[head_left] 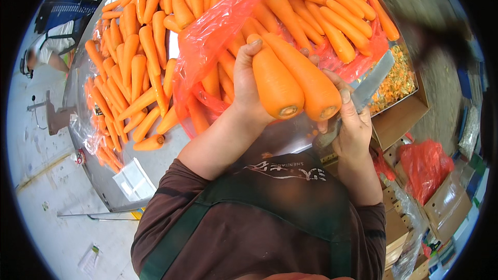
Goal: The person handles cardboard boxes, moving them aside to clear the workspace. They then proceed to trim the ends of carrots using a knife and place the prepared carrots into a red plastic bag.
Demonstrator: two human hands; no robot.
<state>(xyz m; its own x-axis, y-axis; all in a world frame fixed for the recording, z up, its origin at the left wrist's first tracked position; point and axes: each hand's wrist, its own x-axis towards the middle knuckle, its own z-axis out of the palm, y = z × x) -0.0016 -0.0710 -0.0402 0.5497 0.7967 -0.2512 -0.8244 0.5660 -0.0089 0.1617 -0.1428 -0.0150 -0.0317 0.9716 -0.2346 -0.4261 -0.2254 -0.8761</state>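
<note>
Two large carrots (278, 81) lie side by side in my left hand (249, 81), their thick stem ends towards me. My right hand (352, 120) grips a knife (375, 79) by its handle, the broad blade pointing up and away to the right. Its fingers are close beside the right-hand carrot; whether they touch it I cannot tell. Beyond my hands, more carrots (334, 27) rest in a red plastic bag (218, 15). Many loose carrots (132, 66) are heaped on the metal table (155, 171) to the left.
A cardboard box (404, 118) with carrot trimmings (393, 81) stands at the right. Lower right are stacked cartons (447, 206) and a crumpled red bag (426, 167). Clear plastic film (91, 124) edges the left pile. Another person (56, 46) is at the far left, near dark crates (66, 4).
</note>
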